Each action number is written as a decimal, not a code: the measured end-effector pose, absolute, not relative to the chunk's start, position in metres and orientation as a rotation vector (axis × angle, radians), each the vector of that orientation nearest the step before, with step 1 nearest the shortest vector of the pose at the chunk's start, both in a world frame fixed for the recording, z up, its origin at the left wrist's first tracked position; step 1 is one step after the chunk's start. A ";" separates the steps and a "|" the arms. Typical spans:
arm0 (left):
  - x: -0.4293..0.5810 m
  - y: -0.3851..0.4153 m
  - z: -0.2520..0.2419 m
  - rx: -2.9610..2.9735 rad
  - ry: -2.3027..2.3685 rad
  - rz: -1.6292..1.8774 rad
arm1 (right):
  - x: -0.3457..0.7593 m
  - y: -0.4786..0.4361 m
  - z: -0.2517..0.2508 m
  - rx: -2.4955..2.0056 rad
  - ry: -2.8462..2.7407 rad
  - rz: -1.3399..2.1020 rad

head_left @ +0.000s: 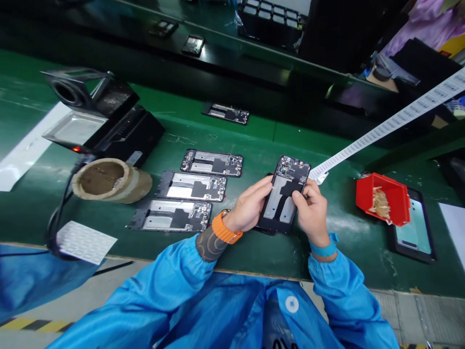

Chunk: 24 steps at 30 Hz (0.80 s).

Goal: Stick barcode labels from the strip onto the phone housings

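An opened phone chassis (pixel 279 196), its circuit board showing at the top end, is held slightly tilted over the green bench. My left hand (pixel 250 204) grips its left edge, fingers along the side. On the other edge my right hand (pixel 312 211) is closed, thumb lying on the chassis face near the middle. Under the held one, part of another dark phone piece shows. To the left lie three similar phone chassis in a staggered column: a top one (pixel 212 163), a middle one (pixel 194 186) and a bottom one (pixel 172 215).
A black machine (pixel 119 131) with a red light and a cardboard roll core (pixel 109 182) stand at left. Another chassis (pixel 227 113) lies farther back. A long label strip (pixel 392 123) slants up rightward. At right, a red bin (pixel 363 194) holds tan bands beside a phone (pixel 417 228).
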State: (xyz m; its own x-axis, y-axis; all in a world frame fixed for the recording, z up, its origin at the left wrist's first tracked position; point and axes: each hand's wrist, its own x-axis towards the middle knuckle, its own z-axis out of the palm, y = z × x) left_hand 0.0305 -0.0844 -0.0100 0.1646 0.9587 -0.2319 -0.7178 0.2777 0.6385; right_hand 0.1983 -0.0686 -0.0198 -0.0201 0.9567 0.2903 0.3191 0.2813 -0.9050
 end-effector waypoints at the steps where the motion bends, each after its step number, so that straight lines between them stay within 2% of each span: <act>1: 0.030 -0.084 -0.010 0.428 0.667 1.252 | 0.199 -0.069 -0.019 -1.213 -1.535 0.812; 10: 0.025 -0.089 -0.016 0.659 0.615 1.091 | 0.204 -0.065 -0.030 -1.187 -1.451 1.003; 18: 0.023 -0.089 -0.009 0.883 0.600 1.121 | 0.202 -0.063 -0.035 -1.207 -1.433 1.035; 24: 0.023 -0.086 -0.010 0.759 0.709 1.155 | 0.202 -0.068 -0.023 -1.206 -1.486 0.973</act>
